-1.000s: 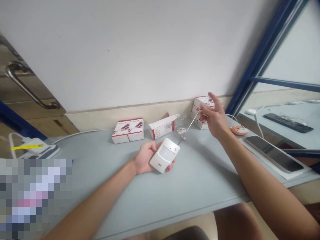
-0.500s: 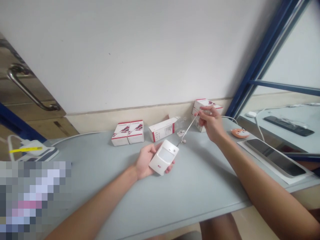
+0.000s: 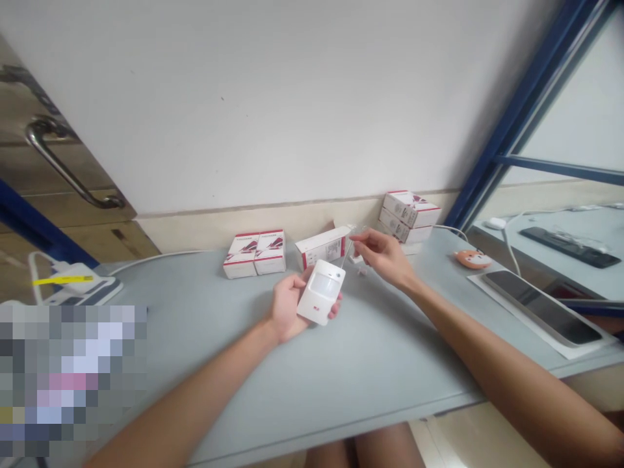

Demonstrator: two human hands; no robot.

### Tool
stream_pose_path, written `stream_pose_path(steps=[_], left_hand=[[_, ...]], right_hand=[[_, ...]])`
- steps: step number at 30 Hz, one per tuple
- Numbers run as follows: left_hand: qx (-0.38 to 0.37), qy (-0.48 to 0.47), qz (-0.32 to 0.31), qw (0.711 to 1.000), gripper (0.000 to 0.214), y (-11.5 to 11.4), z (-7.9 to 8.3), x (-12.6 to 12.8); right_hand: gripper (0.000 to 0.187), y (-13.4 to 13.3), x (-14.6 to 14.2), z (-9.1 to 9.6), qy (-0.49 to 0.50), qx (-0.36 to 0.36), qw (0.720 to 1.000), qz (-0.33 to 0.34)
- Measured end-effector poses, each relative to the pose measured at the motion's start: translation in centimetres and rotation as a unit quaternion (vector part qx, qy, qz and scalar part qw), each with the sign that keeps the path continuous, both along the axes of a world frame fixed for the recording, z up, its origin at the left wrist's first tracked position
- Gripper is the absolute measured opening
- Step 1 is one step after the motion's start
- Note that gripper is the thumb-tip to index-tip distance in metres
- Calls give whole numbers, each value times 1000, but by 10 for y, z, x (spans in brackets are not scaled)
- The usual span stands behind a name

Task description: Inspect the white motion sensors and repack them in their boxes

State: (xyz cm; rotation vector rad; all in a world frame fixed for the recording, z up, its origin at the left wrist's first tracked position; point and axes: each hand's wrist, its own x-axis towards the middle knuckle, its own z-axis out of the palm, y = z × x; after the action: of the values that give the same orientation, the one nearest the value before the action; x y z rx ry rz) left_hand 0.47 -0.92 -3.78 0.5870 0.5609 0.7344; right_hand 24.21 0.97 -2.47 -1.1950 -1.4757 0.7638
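My left hand is closed around a white sensor device with a domed window, held just above the grey table. A thin metal antenna sticks up from the device's top right corner. My right hand pinches the upper end of that antenna between thumb and fingertips, close to the device.
White and red boxes lie along the wall: a pair, one opened box, and a stack. A small white part lies on the table. An orange mouse, a dark keyboard and a door handle are nearby.
My right hand has moved left and down toward the device, and the antenna it holds has become much shorter. The left hand has tilted the device more upright.
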Motion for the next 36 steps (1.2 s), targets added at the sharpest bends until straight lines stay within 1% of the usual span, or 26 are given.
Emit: stream_pose_path(steps=[4, 7, 9, 10, 13, 15, 17, 19, 22, 25, 27, 29, 31, 33, 36], left_hand=[[16, -15, 23, 999, 56, 2, -4, -1], [16, -23, 31, 999, 58, 3, -3, 0], [11, -23, 36, 999, 58, 5, -1, 2], [5, -22, 41, 999, 58, 6, 1, 3], [-20, -21, 56, 998, 56, 10, 4, 5], [-27, -25, 46, 998, 54, 12, 4, 5], [-25, -29, 32, 999, 52, 13, 3, 5], [-16, -29, 25, 999, 47, 13, 0, 5], [-3, -21, 17, 1000, 42, 12, -2, 5], [3, -12, 3, 1000, 43, 13, -3, 5], [4, -12, -5, 1000, 43, 12, -3, 5], [2, -15, -6, 1000, 43, 12, -2, 4], [3, -16, -1, 1000, 43, 11, -3, 4], [10, -15, 4, 1000, 42, 11, -3, 3], [23, -16, 7, 1000, 42, 11, -4, 3]], right_hand=[[17, -3, -10, -10, -84, 6, 995, 54], [19, -3, -12, -11, -121, 11, 990, 66], [22, 0, -7, -10, -170, 27, 984, 53], [23, 3, -3, -10, -202, 41, 978, 35], [27, 13, 11, -12, -281, 71, 956, -58], [31, 20, 20, -18, -324, 79, 937, -106], [34, 26, 27, -26, -369, 85, 919, -109], [38, 30, 32, -36, -412, 82, 903, -91], [44, 34, 35, -47, -443, 69, 891, -63], [44, 39, 37, -50, -429, 78, 898, -63], [42, 41, 38, -44, -398, 106, 907, -86], [39, 39, 39, -34, -347, 139, 920, -119], [34, 35, 38, -21, -273, 165, 936, -151], [32, 28, 35, -9, -178, 185, 951, -172], [31, 20, 29, 3, -14, 188, 965, -183]])
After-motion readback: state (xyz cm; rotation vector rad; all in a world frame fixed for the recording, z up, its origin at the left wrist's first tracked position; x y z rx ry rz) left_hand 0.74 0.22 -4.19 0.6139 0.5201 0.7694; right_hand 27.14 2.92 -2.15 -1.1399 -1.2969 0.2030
